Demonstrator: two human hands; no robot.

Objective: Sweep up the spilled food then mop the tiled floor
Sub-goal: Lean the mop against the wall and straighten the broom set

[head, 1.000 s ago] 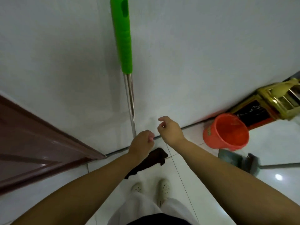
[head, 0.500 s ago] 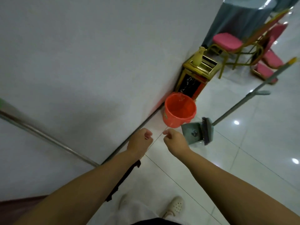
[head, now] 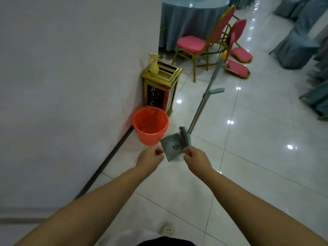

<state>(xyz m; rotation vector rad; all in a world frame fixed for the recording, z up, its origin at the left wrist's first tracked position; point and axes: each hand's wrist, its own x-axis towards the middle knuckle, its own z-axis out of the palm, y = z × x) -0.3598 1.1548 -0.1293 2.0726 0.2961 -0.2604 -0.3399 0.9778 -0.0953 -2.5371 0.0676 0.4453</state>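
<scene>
Place: I stand in a banquet hall or restaurant dining room, at the foot of a plain white wall (head: 67,77).
Floor: glossy white tiles (head: 266,157) mirror rows of ceiling lights.
Tables: a round table (head: 191,18) draped to the floor in grey-blue cloth, with more draped furniture (head: 298,41) along the right.
Seating: gold-framed banquet chairs with pink cushions, one upright (head: 200,45), others tipped over (head: 237,50).
Fittings: a gold-trimmed hotel-style waste bin (head: 159,89) against the wall, a yellow vase (head: 154,65) on its top.
Cleaning gear: an orange lined bucket (head: 150,125) beside a long-handled dustpan and brush (head: 177,144).
</scene>
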